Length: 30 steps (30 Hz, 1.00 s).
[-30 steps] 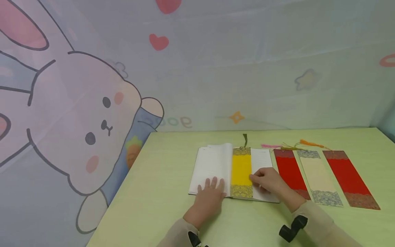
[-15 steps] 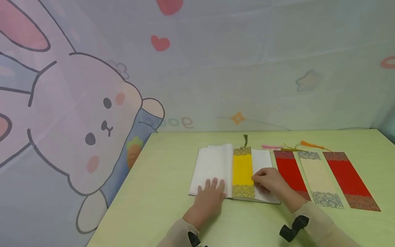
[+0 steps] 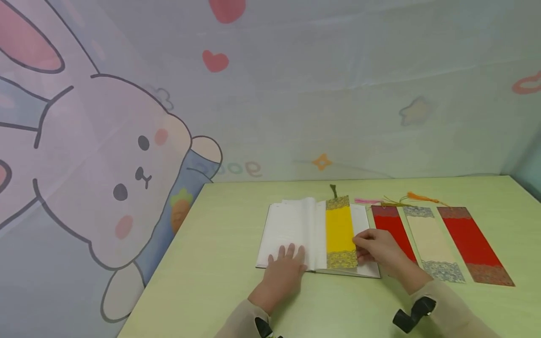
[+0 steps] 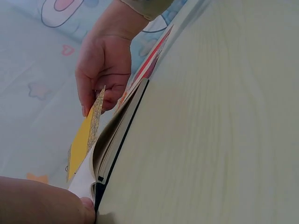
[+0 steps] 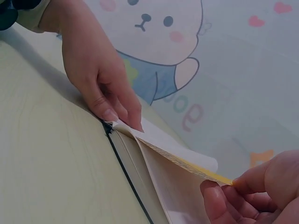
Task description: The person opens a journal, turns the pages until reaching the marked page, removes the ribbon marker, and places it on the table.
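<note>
An open book (image 3: 285, 225) with white pages lies on the table. My left hand (image 3: 282, 274) rests on its left page near the lower edge, fingers spread. My right hand (image 3: 382, 251) pinches the right edge of a yellow bookmark (image 3: 339, 230) with patterned ends and a dark green tassel (image 3: 333, 190). In the right wrist view the bookmark's edge (image 5: 187, 165) is raised at a slant above the right-hand page, its right side higher. The left wrist view shows the bookmark (image 4: 81, 140) tilted, thumb and finger at its edge.
Right of the book lie a red bookmark (image 3: 393, 232), a cream one (image 3: 431, 239) and another red one (image 3: 475, 244). Pink and orange tassels (image 3: 422, 197) extend behind them. A cloth backdrop (image 3: 296, 103) with a cartoon rabbit stands behind the pale green table (image 3: 203, 263).
The yellow bookmark has shifted right across the right page and its right edge has lifted, moving with my right hand. My left hand stays on the left page.
</note>
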Tool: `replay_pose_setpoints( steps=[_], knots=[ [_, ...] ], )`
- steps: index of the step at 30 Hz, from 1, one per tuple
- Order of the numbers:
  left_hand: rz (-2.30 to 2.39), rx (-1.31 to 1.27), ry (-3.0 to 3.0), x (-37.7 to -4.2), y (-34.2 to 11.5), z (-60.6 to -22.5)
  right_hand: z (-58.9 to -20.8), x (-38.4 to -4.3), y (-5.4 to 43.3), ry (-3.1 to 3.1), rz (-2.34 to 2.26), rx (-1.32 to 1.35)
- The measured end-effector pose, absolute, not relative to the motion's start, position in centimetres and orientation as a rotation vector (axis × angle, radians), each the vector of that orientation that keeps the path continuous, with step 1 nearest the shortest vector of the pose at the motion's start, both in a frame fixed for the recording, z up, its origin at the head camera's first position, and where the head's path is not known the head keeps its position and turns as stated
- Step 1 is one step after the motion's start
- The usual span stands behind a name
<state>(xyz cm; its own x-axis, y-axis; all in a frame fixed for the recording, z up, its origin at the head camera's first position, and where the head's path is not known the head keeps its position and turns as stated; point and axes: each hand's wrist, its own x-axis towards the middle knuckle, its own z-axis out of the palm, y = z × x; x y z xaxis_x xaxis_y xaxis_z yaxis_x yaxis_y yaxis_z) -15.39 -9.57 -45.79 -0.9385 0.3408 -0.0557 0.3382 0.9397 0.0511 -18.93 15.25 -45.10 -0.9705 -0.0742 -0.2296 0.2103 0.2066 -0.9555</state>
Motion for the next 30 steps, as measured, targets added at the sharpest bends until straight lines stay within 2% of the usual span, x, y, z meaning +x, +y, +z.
replay_pose_setpoints(
  steps=[30],
  knots=[
    [0.14,0.55,3.043,-15.3,-9.7,-46.1,-45.3,-17.2,21.0,2.361,-1.813,0.177]
  ],
)
